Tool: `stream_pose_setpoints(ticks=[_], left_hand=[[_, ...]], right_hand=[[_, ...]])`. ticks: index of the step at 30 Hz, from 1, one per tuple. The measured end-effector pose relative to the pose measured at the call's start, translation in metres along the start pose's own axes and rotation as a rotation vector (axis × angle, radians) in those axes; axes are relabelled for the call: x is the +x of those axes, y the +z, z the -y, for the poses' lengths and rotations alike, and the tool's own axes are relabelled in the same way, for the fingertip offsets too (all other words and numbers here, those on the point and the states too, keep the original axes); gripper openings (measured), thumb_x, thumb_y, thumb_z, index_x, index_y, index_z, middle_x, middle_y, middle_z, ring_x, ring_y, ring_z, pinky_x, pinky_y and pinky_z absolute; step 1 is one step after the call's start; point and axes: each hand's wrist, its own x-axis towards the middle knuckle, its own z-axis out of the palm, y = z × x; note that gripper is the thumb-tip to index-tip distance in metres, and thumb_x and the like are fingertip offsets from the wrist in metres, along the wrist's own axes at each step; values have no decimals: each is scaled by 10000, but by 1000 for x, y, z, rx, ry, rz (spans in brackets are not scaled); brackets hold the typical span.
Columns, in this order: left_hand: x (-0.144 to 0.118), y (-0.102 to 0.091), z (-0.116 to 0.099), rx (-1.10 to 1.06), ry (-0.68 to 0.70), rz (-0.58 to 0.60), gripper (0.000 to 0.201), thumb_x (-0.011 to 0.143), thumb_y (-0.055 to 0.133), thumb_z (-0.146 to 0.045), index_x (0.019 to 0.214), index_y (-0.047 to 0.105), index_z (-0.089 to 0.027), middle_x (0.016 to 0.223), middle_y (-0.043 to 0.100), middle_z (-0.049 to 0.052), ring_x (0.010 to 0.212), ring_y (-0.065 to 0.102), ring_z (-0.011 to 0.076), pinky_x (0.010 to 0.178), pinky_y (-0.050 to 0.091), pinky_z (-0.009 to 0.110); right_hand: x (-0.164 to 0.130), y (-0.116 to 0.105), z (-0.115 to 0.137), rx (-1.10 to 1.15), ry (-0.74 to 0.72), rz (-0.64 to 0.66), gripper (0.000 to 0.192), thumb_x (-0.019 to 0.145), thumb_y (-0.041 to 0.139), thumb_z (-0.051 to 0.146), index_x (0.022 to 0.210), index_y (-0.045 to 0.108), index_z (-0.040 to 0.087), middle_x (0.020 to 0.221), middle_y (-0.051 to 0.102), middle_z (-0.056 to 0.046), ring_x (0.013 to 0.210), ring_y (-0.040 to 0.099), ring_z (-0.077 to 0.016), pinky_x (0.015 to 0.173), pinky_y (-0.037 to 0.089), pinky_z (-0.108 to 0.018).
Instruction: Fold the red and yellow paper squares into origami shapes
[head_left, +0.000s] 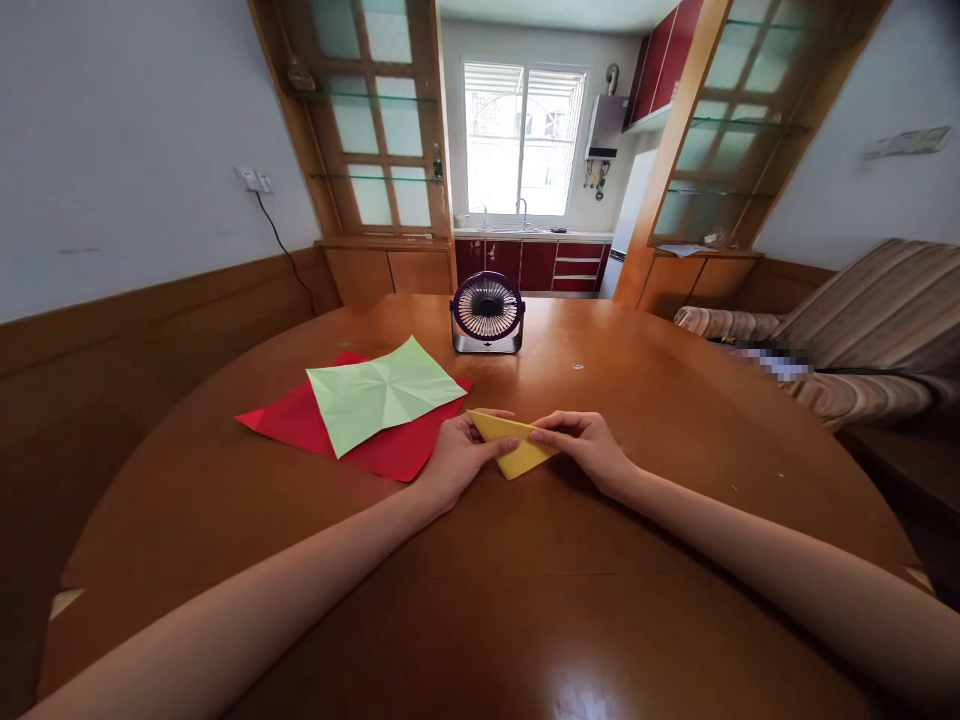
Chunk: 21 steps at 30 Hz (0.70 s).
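While both hands meet over the middle of the table point(675, 400), they hold a folded yellow paper point(514, 445) between them. The left hand point(457, 460) grips the paper's left end, thumb on top and fingers curled under its near edge. The right hand point(589, 445) pinches the right end, fingertips closed on the fold. The paper forms a flat triangle, its point aimed near, and it rests on or just above the wood; I cannot tell which.

Just left of the left hand lies a red sheet point(390, 450), spread flat, its near corner close to the wrist. On top of the red sheet sits a pale green sheet point(382, 395), unfolded and marked with creases that cross at its centre. It covers most of the red one and leaves red showing at the left and near sides.

Farther off, near the table's far edge, stands a small purple fan point(487, 312), facing the person. To the right, beyond the table, is a striped sofa point(877, 330).
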Motion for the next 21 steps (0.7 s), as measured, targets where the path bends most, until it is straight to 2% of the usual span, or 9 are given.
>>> stream_pose_setpoints(ticks=[5,11,16,21], left_hand=[[1,0,0,-58,19,-9,410,561,871,-322,880,705,-125,863,743,75,771,693,200,704,548,294],[2,-2,-1,-61,5,-43,383,555,872,-344,829,718,-125,833,745,80,765,700,223,699,554,319],[1,-2,-4,-39,-6,-29,360,558,871,-316,831,719,-137,837,741,66,741,681,192,677,538,283],[0,-1,-3,80,-13,36,319,588,858,-322,827,747,-141,797,730,60,722,659,177,652,513,257]], right_hand=[[-1,0,3,45,52,3,279,633,803,420,775,753,185,771,715,-25,687,599,-142,658,454,-276],[-3,-2,5,44,104,20,292,657,785,443,779,753,179,762,708,-29,680,594,-144,644,441,-273],[-3,-2,5,13,71,9,264,668,783,427,750,744,179,731,693,-15,663,577,-130,640,429,-265],[-5,1,7,-27,11,64,269,679,775,432,737,732,173,720,689,-16,656,573,-125,641,439,-263]])
